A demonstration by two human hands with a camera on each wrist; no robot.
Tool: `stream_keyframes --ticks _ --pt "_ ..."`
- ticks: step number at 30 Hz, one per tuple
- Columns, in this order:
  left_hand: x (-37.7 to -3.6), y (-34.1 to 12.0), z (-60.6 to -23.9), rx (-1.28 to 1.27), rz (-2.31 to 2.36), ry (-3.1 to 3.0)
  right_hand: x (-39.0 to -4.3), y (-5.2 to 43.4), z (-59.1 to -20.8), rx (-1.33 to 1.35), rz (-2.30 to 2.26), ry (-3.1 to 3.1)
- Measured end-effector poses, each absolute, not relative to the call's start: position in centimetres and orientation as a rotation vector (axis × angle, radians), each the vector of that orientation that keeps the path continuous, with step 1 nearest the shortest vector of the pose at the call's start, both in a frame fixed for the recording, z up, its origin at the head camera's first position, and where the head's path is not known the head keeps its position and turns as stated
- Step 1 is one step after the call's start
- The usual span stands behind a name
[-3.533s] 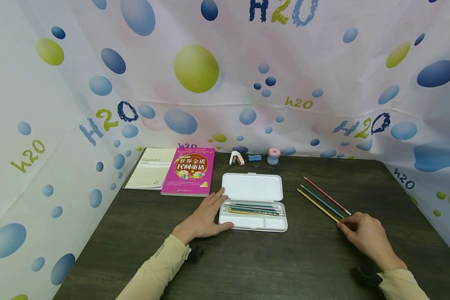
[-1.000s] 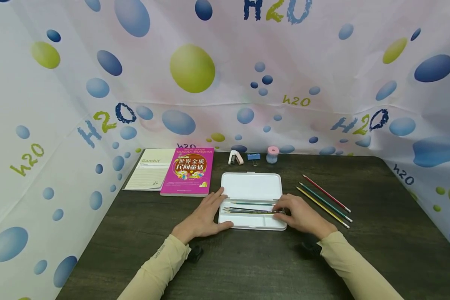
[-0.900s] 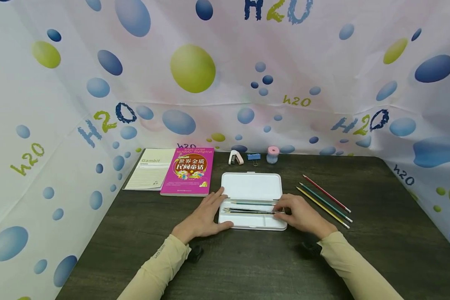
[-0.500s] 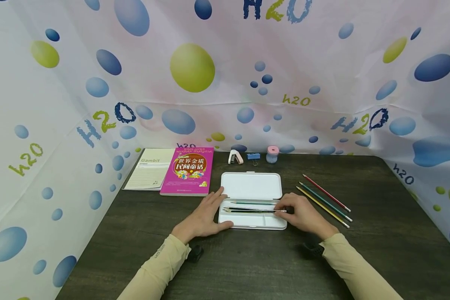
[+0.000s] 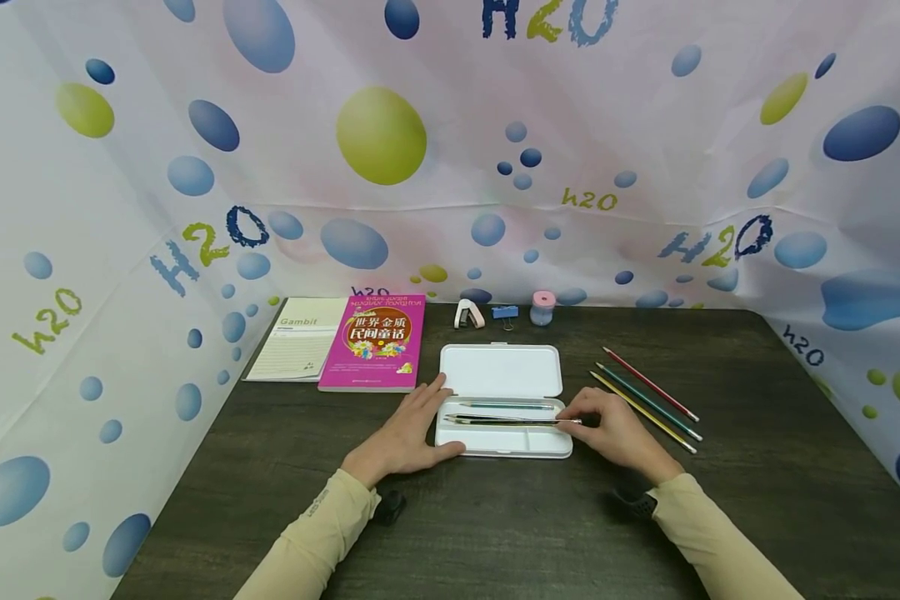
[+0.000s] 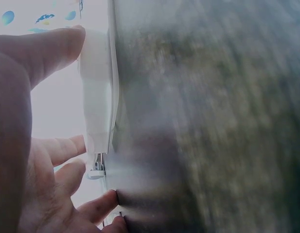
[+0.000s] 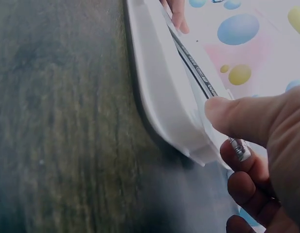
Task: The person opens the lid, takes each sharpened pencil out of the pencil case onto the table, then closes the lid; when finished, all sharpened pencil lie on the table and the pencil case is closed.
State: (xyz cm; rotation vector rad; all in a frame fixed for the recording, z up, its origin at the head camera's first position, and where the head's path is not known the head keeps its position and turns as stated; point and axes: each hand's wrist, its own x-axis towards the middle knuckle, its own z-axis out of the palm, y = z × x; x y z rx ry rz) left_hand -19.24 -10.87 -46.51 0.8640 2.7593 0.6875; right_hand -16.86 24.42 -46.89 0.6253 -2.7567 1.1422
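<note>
A white pencil case (image 5: 547, 446) lies with its lid (image 5: 501, 371) folded back. At its left end my left hand (image 5: 401, 435) rests with fingers spread, thumb along the front side; the left wrist view shows the thumb (image 6: 47, 51) against the case wall. My right hand (image 5: 611, 427) pinches the eraser ends of dark pencils (image 5: 495, 421) over the right end of the case. Close up, a dark pencil with printed lettering (image 7: 196, 68) runs between thumb and fingers; how many it grips I cannot tell. A teal pencil (image 5: 506, 406) lies at the back of the tray.
Right of the case lie a red pencil (image 5: 648, 382), a green pencil (image 5: 645, 400) and a yellow pencil (image 5: 641, 410), slanting side by side. Behind stand a white-and-pink stapler (image 5: 468, 314), a blue binder clip (image 5: 506, 312) and a pink-topped jar (image 5: 542, 308). A magenta book (image 5: 375, 367) overlaps a notebook (image 5: 296, 342).
My right hand has left the yellow pencil on the table, moved left to the case and gripped dark pencils there, lately drawing them slightly right. My left hand stays at the case.
</note>
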Motion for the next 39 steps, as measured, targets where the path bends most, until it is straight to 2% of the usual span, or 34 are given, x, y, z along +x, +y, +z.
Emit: stream_keyframes --ticks 16,27,34,39 --pt "-19.5 -10.8 -46.6 0.866 0.675 2.76 -14.4 29.0 -47.0 0.457 1.186 -2.6" --pt "-19.4 -10.9 -46.7 0.866 0.683 2.763 -11.8 33.9 -46.5 0.11 0.988 -2.574" --pt "-19.4 -10.8 -46.6 0.866 0.693 2.757 -11.0 35.0 -47.3 -0.044 0.893 -2.582" --pt "-19.4 -10.8 -46.7 0.864 0.697 2.761 -11.0 35.1 -47.8 -0.06 0.807 -2.614"
